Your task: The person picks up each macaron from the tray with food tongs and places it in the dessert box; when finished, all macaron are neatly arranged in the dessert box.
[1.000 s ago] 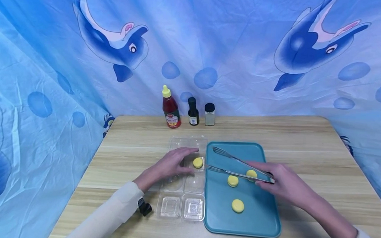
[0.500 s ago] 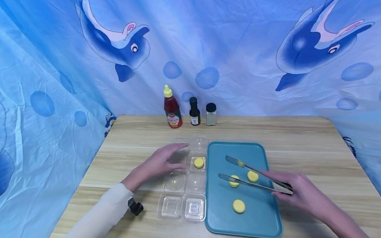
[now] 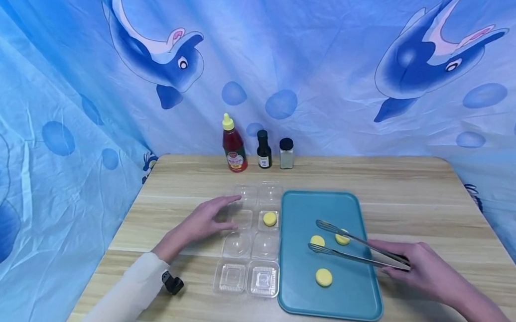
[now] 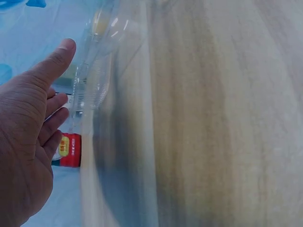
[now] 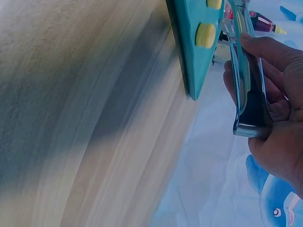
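Observation:
My right hand (image 3: 425, 272) holds metal tongs (image 3: 364, 252) by their bent end, their slotted arms spread over the teal tray (image 3: 289, 293). In the right wrist view the thumb presses along one arm of the tongs (image 5: 251, 104). On the tray lie several round yellow pieces like macarons, one yellow piece (image 3: 323, 277) toward the front and the others partly under the tongs. Another yellow piece (image 3: 269, 218) sits in a compartment of the clear plastic containers (image 3: 232, 279). My left hand (image 3: 202, 219) hovers at the containers' left side, thumb and fingers apart, holding nothing.
At the back of the wooden table (image 3: 185, 176) stand a red sauce bottle (image 3: 234, 152), a small dark bottle (image 3: 264, 154) and a black-capped jar (image 3: 286, 155). Behind them hangs a blue dolphin-print curtain (image 3: 337, 62). The containers lie against the tray's left edge.
My left hand has drawn back leftward from the yellow piece in the container. My right hand has moved right with the tongs, away from the containers and over the tray.

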The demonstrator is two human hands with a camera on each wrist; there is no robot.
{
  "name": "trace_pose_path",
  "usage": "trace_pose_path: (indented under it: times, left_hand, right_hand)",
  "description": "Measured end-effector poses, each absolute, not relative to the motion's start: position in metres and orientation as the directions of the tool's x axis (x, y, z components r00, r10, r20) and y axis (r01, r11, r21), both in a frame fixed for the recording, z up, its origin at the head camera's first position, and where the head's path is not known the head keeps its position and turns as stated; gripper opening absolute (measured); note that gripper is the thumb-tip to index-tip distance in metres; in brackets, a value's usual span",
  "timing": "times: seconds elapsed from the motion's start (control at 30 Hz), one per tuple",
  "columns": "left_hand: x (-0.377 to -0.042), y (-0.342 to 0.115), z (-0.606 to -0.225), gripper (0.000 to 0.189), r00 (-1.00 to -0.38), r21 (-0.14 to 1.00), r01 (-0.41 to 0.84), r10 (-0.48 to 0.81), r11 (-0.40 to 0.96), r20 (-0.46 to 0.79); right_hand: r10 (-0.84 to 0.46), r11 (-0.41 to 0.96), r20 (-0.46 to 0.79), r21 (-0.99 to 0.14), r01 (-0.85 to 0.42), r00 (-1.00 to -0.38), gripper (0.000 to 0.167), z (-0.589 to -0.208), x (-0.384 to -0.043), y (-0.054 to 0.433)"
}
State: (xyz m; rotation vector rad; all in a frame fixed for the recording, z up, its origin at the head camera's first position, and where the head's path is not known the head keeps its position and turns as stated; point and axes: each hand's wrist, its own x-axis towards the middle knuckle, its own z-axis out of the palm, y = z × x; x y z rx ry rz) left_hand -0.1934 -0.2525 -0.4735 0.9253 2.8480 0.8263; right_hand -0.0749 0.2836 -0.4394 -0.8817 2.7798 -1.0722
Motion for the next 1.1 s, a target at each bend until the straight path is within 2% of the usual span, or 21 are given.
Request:
trace_pose_path:
  times: [0.33,1.1]
  left_hand:
    - [-0.191,-0.253,-0.477,0.087,-0.82,0.498,0.54,0.556,0.679,0.131]
    - [-0.193,-0.25,-0.48,0.079,-0.801,0.486,0.57,0.579,0.662,0.151]
  right_hand:
    - [-0.566,0.583,0.155,-0.62,-0.525,-0.81,0.061,-0.448,-0.076,0.285]
    - [-0.536,0.613,0.152,-0.607,-0.506,-0.831,0.057,-0.452,-0.07,0.287]
